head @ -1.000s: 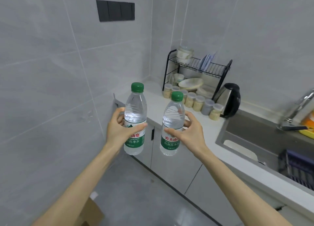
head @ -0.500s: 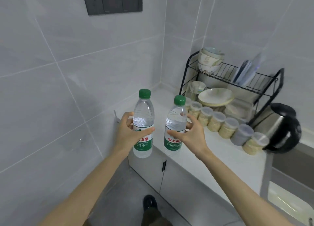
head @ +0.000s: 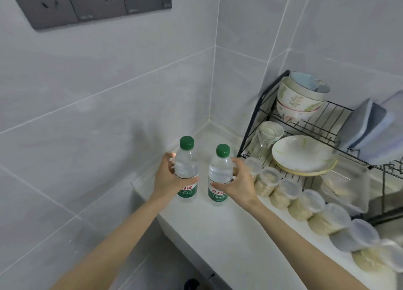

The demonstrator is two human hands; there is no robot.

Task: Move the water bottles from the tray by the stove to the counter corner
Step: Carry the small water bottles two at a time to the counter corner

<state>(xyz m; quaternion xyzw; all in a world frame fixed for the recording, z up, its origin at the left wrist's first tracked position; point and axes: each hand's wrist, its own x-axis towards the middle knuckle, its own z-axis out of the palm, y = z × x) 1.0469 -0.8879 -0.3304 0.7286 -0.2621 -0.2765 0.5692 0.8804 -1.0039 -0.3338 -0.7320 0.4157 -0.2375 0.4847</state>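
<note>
Hidden, cropped and unreadable parts at the counter corner

The left hand (head: 169, 178) covered part of the left bottle's (head: 186, 172) label, and the right hand (head: 236, 184) hid the side of the right bottle (head: 219, 176); whether either base touched the counter (head: 218, 228) could not be told. The jar row (head: 305, 204) and dish rack (head: 309, 124) ran off the right edge. The socket panel (head: 91, 4) was cut by the top edge. Label print was too small to read.
</note>
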